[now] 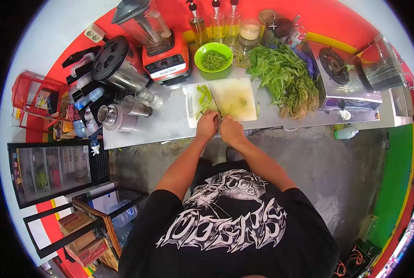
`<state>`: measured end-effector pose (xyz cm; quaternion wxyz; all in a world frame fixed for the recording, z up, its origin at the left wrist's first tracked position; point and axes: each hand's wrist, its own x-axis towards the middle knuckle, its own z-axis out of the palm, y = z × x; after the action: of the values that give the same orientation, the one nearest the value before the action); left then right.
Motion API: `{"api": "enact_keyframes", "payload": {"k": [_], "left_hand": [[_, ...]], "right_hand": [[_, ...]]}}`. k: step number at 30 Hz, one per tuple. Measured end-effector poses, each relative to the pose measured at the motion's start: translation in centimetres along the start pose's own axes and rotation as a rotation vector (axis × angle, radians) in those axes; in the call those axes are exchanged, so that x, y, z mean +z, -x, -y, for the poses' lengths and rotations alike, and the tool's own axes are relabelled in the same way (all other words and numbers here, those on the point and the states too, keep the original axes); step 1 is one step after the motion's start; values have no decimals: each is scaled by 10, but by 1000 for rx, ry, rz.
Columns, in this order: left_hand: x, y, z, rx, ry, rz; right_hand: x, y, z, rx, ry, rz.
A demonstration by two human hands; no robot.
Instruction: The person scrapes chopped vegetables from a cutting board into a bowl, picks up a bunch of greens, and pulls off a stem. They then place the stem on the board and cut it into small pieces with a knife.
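On the steel counter lies a white cutting board (pixel 244 90). Long light-green vegetable pieces (pixel 204 98), perhaps peppers, are spread over its left part. My right hand (pixel 233 131) is closed around the handle of a knife (pixel 213 95), whose blade points away from me across the board. Close beside it, at the board's near edge, my left hand (pixel 208 125) has its fingers curled together; what they pinch is hidden. Small green bits (pixel 243 103) are scattered on the right part of the board. Behind it stands a lime-green bowl (pixel 198 59) of chopped greens (pixel 215 60).
A large bunch of leafy greens with roots (pixel 283 76) lies right of the board, before a gas stove (pixel 346 95). A red blender (pixel 166 62), glasses (pixel 135 106) and a metal shaker (pixel 116 118) stand left. Pump bottles (pixel 217 25) line the back.
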<state>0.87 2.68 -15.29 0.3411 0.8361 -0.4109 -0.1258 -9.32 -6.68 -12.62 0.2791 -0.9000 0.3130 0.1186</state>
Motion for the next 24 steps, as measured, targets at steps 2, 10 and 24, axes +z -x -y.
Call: {"api": "enact_keyframes", "payload": {"k": [2, 10, 24], "left_hand": [[1, 0, 2, 10, 17, -13], [-10, -12, 12, -137, 322, -179], [-33, 4, 39, -234, -43, -252]], "right_hand": [[-1, 2, -7, 16, -25, -16], [-15, 2, -20, 97, -128, -141], [3, -3, -44, 23, -118, -2]]}}
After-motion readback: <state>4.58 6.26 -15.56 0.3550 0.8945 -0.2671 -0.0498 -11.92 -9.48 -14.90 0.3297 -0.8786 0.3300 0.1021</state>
